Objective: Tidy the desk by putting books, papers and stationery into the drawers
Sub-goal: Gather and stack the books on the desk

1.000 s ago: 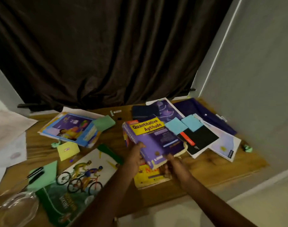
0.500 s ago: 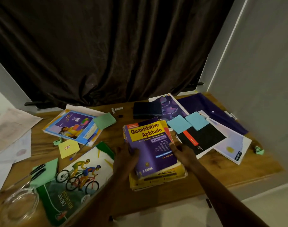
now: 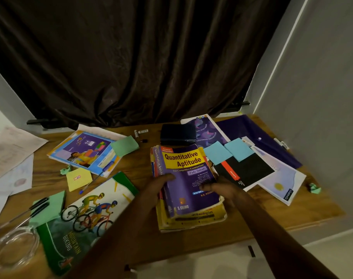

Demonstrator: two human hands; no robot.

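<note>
Purple and yellow, the Quantitative Aptitude book sits on top of a thick yellow book, near the front edge of the wooden desk. I cannot tell if it rests fully on the yellow book or is lifted a little.

The left hand grips the book at its spine side, with the thumb on the cover and the other fingers curled around the edge. The right hand holds the opposite long edge, and its thumb also presses on the cover. Its other fingers are hidden behind the book.

Just to the right of the two books lies a black notebook with an orange stripe. Two blue sticky notes overlap its far corner. Behind them a dark purple folder reaches to the back of the desk.

To the left of the left arm there is a Mountain Biking magazine, partly covered by the arm. Beyond it lie a yellow sticky note and a blue pen, which touches the corner of a blue children's book. A green sticky note lies on the right end of that book.

At the far left a glass dish stands near two black pens and some loose papers. A dark curtain hangs behind the desk.
</note>
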